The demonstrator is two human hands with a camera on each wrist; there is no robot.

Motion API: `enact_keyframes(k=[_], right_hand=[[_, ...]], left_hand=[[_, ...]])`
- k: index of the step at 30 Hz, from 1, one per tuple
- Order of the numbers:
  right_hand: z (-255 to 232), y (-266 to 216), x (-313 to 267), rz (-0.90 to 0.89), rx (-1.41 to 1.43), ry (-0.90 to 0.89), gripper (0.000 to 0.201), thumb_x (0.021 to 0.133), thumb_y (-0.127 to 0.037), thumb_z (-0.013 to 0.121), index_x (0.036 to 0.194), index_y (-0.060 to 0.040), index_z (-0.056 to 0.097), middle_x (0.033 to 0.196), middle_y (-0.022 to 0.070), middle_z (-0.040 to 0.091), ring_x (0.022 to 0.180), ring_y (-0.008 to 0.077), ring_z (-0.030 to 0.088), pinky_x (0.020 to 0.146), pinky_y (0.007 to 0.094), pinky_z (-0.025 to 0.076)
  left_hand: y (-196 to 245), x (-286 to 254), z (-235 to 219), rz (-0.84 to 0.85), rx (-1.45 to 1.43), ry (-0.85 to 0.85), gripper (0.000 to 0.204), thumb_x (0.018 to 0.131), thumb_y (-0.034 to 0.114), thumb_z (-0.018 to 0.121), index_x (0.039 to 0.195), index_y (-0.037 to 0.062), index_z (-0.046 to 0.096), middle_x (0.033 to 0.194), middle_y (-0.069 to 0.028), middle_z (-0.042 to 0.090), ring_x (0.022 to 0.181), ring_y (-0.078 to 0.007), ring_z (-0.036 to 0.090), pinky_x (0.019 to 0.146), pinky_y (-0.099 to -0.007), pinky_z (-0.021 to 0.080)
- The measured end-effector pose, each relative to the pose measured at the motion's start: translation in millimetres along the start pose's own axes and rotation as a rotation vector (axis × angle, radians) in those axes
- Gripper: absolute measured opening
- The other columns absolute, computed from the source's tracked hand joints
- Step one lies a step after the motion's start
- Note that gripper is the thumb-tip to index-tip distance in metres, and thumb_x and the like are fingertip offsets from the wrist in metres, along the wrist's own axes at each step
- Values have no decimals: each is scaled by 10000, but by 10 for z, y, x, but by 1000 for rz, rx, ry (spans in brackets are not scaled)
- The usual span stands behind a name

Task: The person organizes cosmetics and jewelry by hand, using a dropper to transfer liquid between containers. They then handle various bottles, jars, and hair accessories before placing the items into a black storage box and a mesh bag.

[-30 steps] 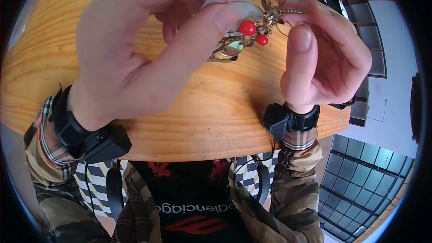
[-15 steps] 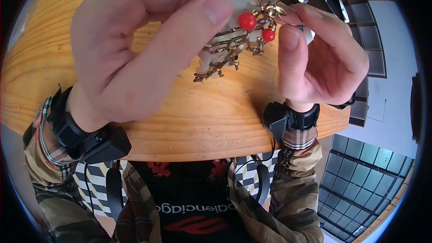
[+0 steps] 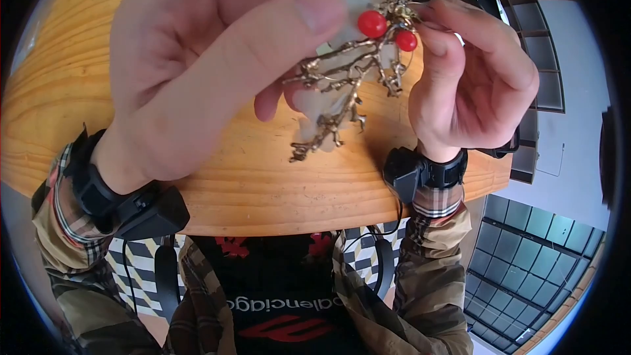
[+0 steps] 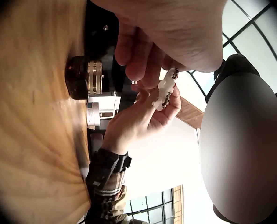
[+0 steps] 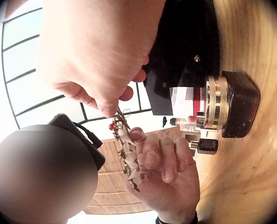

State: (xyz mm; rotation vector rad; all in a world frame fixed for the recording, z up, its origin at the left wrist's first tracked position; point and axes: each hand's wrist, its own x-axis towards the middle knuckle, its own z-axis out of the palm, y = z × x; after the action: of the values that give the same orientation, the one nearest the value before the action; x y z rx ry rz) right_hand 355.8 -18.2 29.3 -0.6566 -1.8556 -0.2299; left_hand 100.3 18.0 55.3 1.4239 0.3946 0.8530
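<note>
A: Left hand (image 3: 190, 76) posture?

B: Raised, palm inward. Left thumb (image 3: 263, 53) pinches against bent left fingers (image 5: 152, 158).

A: Right hand (image 3: 476, 86) posture?

B: Raised. Right thumb (image 3: 442, 59) and right index finger (image 3: 483, 34) pinch at the tips; remaining fingers curl toward the palm.

A: Overall position?

B: Left forearm (image 3: 69, 253) and right forearm (image 3: 435, 250), both sleeved, extend forward; the hands are close together.

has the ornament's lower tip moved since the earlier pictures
Yes: in the head view, the ornament's lower tip has shifted toward the wooden table's near edge.
</note>
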Motion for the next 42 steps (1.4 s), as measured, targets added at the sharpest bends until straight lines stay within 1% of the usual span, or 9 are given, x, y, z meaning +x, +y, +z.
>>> enact_keyframes(k=[1, 5, 8, 10, 16, 34, 38, 41, 42], right_hand=[[-18, 6, 7, -14, -26, -23, 253, 974, 36, 652, 1168, 110, 508, 1038, 261, 700, 868, 237, 737, 816, 307, 626], [-14, 54, 16, -84, 10, -24, 258, 991, -9, 651, 1168, 103, 501, 1031, 256, 702, 848, 221, 728, 812, 303, 622], [-21, 29, 22, -69, -70, -1, 268, 997, -34, 652, 1168, 95, 491, 1026, 255, 702, 826, 210, 717, 800, 300, 617], [-8, 53, 80, -91, -65, -12, 270, 998, -36, 653, 1171, 87, 486, 1018, 253, 698, 819, 207, 710, 788, 300, 616], [27, 51, 97, -138, -76, 40, 276, 996, -40, 659, 1175, 80, 486, 1008, 254, 690, 821, 207, 704, 773, 291, 612], [-153, -71, 89, -199, 5, -40, 350, 987, -75, 687, 1208, 64, 454, 1032, 263, 689, 788, 189, 694, 731, 262, 602], [-97, -24, -14, -170, -61, 42, 338, 987, -53, 673, 1211, 66, 450, 1031, 264, 691, 806, 205, 707, 748, 273, 611], [-55, 24, -11, -161, -65, 92, 320, 987, -31, 657, 1211, 68, 451, 1030, 266, 693, 836, 227, 728, 774, 287, 623], [-60, 17, -12, -141, -78, 95, 311, 988, -24, 651, 1209, 67, 452, 1024, 263, 696, 849, 233, 734, 784, 292, 627]], left_hand=[[17, -11, 76, -101, 19, 154, 150, 992, 101, 666, 1043, -23, 600, 799, -94, 716, 728, -98, 669, 667, -237, 522], [-48, -38, 208, -69, 115, 308, 154, 985, 97, 675, 1046, -23, 600, 840, -107, 723, 723, -86, 659, 666, -230, 507], [-178, -15, 16, -137, -114, 166, 167, 981, 111, 687, 1035, -15, 592, 863, -95, 714, 732, -75, 651, 678, -233, 501], [-353, 26, -45, 227, 192, 133, 243, 1079, 211, 463, 1141, -6, 555, 884, -74, 675, 647, -67, 571, 588, -210, 444], [-321, 20, -186, 214, 153, -85, 280, 1081, 238, 477, 1187, -11, 550, 889, -65, 678, 673, -56, 577, 596, -208, 448], [-390, -223, 146, 220, 157, 116, 224, 1052, 144, 548, 1197, -25, 529, 945, -86, 674, 699, -72, 606, 638, -201, 503], [-322, -171, 45, 152, 236, -6, 214, 1059, 146, 527, 1181, -29, 530, 926, -90, 674, 695, -75, 605, 639, -201, 502], [-402, -152, 83, 264, 120, 134, 223, 1069, 158, 494, 1174, -35, 530, 909, -90, 673, 689, -76, 599, 642, -202, 494], [-348, -102, -21, 255, 154, 30, 229, 1073, 163, 479, 1171, -37, 528, 903, -90, 673, 686, -76, 596, 645, -202, 491]])
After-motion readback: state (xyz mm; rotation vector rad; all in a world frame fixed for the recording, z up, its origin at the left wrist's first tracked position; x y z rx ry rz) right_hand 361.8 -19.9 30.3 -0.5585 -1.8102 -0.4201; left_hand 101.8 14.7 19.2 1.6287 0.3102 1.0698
